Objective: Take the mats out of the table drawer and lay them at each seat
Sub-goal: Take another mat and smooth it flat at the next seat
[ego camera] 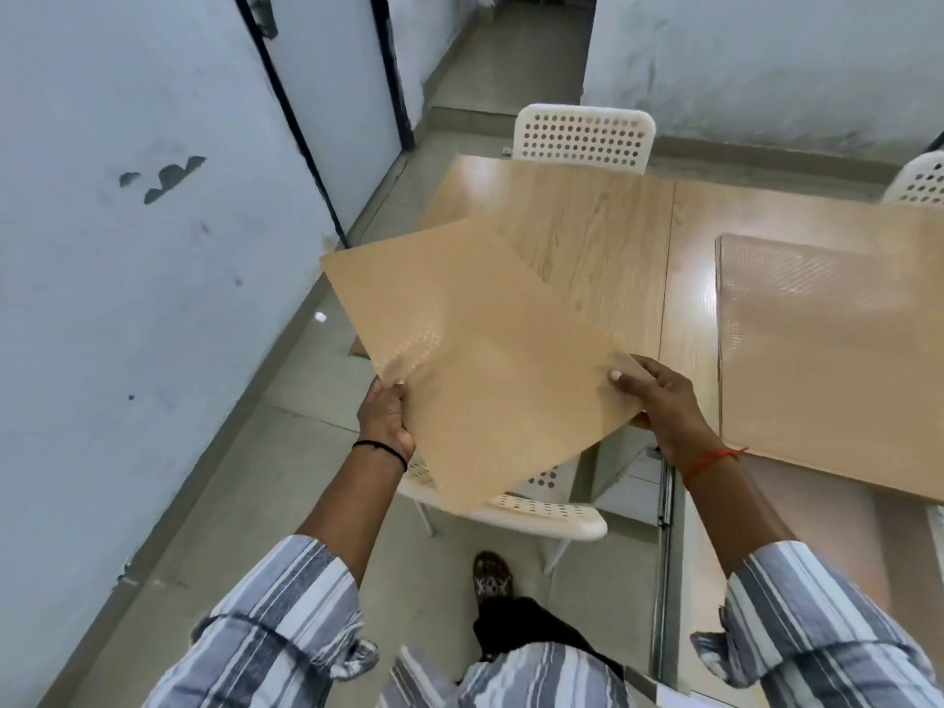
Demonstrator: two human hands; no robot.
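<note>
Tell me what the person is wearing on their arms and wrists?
Both arms wear striped sleeves in grey, white and blue, rolled up near the elbows. The left hand has a thin black band on its wrist. The right hand has an orange-red thread tied round its wrist.

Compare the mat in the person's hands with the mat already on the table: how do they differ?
The held mat is in the air, gripped by the left hand and right hand; the laid mat lies flat on the table. The held mat is turned cornerwise and overhangs the table's edge; the laid mat sits square. Both are tan with a dotted texture.
</note>
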